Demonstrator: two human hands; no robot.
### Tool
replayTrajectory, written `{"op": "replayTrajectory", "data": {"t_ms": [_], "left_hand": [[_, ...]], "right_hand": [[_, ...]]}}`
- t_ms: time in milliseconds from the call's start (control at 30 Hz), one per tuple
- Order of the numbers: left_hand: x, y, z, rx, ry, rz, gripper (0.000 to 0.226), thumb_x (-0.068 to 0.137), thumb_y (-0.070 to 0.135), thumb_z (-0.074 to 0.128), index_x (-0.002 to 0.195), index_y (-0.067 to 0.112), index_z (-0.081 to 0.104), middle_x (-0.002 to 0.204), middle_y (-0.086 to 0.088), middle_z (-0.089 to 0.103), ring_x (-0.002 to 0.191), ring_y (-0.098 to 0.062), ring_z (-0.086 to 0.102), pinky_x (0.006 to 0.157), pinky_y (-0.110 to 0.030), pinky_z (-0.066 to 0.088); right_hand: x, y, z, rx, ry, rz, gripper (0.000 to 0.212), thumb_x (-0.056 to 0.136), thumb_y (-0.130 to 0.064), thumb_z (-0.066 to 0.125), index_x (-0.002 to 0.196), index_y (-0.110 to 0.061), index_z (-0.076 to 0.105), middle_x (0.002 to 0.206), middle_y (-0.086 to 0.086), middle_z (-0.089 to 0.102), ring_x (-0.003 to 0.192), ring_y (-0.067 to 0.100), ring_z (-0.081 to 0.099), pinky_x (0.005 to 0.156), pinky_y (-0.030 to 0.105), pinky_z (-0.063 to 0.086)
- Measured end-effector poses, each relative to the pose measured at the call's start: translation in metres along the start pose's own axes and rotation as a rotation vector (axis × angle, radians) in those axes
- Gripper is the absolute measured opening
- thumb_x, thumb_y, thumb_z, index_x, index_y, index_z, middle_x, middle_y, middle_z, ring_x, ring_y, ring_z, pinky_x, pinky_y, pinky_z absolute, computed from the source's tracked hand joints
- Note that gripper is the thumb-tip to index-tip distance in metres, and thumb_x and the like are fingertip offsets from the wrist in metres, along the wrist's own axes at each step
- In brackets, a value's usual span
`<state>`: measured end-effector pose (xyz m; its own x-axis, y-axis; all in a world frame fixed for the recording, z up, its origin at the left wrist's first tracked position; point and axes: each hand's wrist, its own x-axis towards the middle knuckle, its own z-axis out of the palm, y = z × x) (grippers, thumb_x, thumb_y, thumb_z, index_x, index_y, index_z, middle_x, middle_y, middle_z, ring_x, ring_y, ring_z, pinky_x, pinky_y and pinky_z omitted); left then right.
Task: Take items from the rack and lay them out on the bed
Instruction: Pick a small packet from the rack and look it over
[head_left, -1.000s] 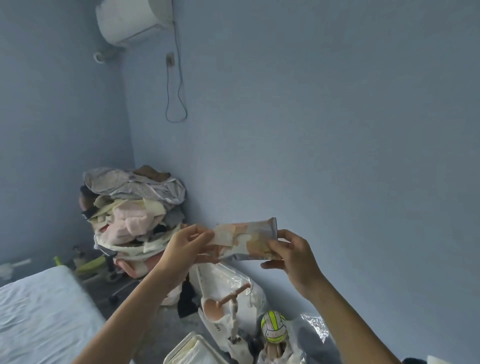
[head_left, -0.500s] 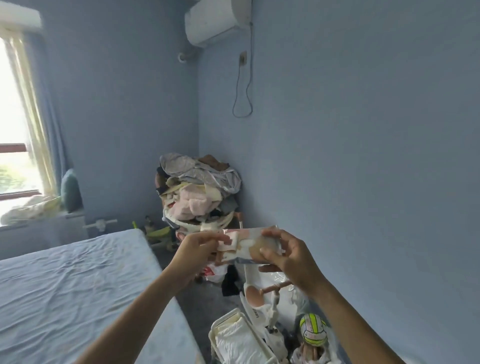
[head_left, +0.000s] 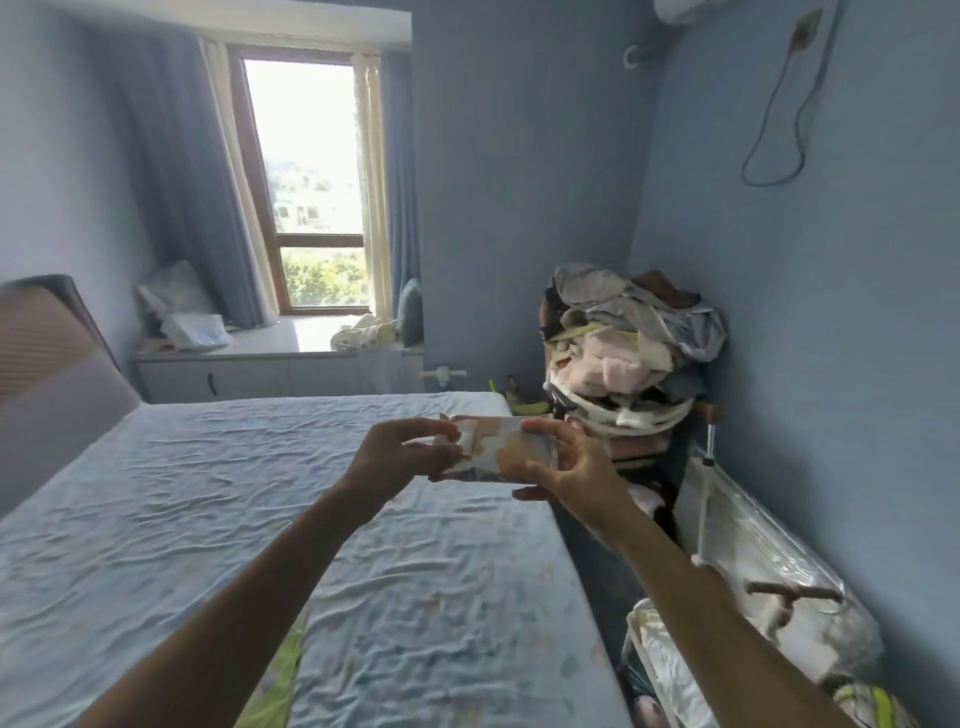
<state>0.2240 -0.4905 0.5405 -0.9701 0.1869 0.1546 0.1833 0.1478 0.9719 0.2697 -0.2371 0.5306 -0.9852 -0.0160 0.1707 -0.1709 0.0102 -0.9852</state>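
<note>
I hold a flat, soft packet (head_left: 496, 448) with a pale peach and white print in front of me, over the right edge of the bed (head_left: 208, 499). My left hand (head_left: 400, 457) pinches its left end and my right hand (head_left: 566, 465) grips its right end from behind. The bed has a wrinkled light blue sheet and fills the left and middle of the view. The rack (head_left: 795, 597), with wooden pegs and plastic-wrapped items, stands low at the right against the wall, partly hidden by my right forearm.
A tall heap of clothes (head_left: 628, 353) is piled on a chair in the far right corner. A window seat (head_left: 280, 345) with pillows and bags runs under the window. A padded headboard (head_left: 47, 364) stands at the left. A narrow floor strip separates bed and rack.
The view has swung left from the blue wall to the bed and window. Both hands carried the packet along, and it now hangs over the bed's right edge.
</note>
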Motion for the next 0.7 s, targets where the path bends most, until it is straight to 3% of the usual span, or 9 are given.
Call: {"op": "replayTrajectory", "data": {"t_ms": [167, 333, 500, 700], "left_hand": [[0.005, -0.045, -0.117, 0.026, 0.07, -0.029, 0.024, 0.077, 0.012, 0.093, 0.1, 0.016, 0.086, 0.106, -0.008, 0.082, 0.081, -0.019, 0.077, 0.072, -0.026, 0.059], [0.023, -0.099, -0.194, 0.008, 0.116, -0.066, 0.027, 0.076, 0.003, 0.092, 0.101, 0.008, 0.085, 0.096, -0.026, 0.079, 0.069, -0.023, 0.07, 0.065, -0.025, 0.058], [0.04, -0.176, -0.217, -0.025, 0.136, -0.152, 0.027, 0.078, -0.001, 0.089, 0.104, 0.002, 0.082, 0.08, -0.025, 0.076, 0.061, -0.019, 0.065, 0.059, -0.023, 0.055], [0.057, -0.328, -0.191, -0.037, 0.189, -0.269, 0.025, 0.08, 0.0, 0.089, 0.101, 0.011, 0.084, 0.081, -0.028, 0.077, 0.064, -0.025, 0.064, 0.06, -0.032, 0.054]], "right_hand": [[0.042, 0.029, 0.115, -0.021, -0.066, 0.028, 0.048, 0.077, -0.01, 0.093, 0.119, -0.022, 0.073, 0.13, 0.014, 0.063, 0.101, 0.032, 0.077, 0.073, 0.051, 0.066], [0.08, 0.063, 0.199, -0.072, -0.077, 0.056, 0.047, 0.077, -0.011, 0.093, 0.119, -0.02, 0.074, 0.128, 0.007, 0.063, 0.1, 0.024, 0.076, 0.07, 0.047, 0.067], [0.108, 0.129, 0.234, -0.132, -0.095, 0.145, 0.046, 0.079, -0.013, 0.092, 0.119, -0.023, 0.072, 0.128, 0.005, 0.062, 0.099, 0.027, 0.076, 0.072, 0.049, 0.067], [0.133, 0.264, 0.233, -0.236, -0.125, 0.263, 0.045, 0.081, -0.015, 0.09, 0.12, -0.028, 0.071, 0.128, 0.002, 0.062, 0.1, 0.026, 0.075, 0.074, 0.05, 0.066]]}}
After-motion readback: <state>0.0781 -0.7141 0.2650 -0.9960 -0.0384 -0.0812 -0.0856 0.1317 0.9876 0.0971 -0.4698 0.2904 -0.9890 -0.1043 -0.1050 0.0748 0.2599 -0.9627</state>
